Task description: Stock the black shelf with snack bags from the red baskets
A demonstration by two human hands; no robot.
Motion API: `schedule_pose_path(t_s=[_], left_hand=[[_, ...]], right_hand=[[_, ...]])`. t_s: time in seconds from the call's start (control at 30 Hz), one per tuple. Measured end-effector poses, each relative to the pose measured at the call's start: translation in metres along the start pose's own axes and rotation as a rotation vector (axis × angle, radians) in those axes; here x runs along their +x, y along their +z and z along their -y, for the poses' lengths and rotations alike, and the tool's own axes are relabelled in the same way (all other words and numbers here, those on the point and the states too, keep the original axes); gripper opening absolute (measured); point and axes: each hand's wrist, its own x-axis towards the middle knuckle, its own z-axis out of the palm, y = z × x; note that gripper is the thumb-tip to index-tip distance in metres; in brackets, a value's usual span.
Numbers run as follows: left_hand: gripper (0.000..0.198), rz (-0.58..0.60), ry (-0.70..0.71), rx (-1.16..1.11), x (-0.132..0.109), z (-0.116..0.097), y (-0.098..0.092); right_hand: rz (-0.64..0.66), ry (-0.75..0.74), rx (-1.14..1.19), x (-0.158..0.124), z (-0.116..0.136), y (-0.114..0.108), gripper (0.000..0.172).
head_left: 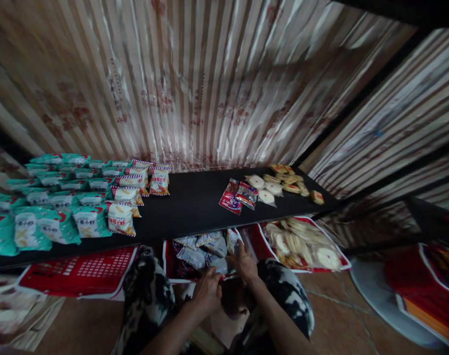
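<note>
Through the head camera I judge the work to be partly done. On the black shelf [195,202] above the hands, teal packets [54,217] and orange-and-white packets [126,197] lie in rows up and to the left. A few red packets [236,195] and round cakes [267,190] sit up and to the right. The stretch of shelf straight above the hands is bare. The silver packets [204,251] are all in the red box [168,261] just ahead of the hands, below the shelf edge, and I see none on the shelf.

My left hand [208,291] is at the near rim of that box with its fingers curled shut. The picture is too blurred to show whether they pinch a packet or the rim. My right hand [245,265] reaches further in, fingers loosely spread and resting on the nearest silver packets, not closed round any one. A tray of round biscuits [302,244] lies just right of the right hand, and a red basket [80,271] well left of the left.
</note>
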Motion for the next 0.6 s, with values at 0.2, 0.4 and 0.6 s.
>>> schedule_pose_path(t_s=[0.2,0.4,0.6], left_hand=[[0.038,-0.085,0.011,-0.006,0.003,-0.001,-0.022],[0.022,-0.160,-0.116,-0.345,0.013,-0.013,-0.034],[0.049,-0.104,-0.224,-0.598,0.014,-0.029,-0.042]], right_hand=[[-0.041,-0.004,0.049,-0.010,-0.006,-0.021,0.057],[0.014,0.028,0.224,-0.033,-0.004,-0.072,0.049],[0.226,0.066,0.971,-0.057,0.029,-0.082,0.053]])
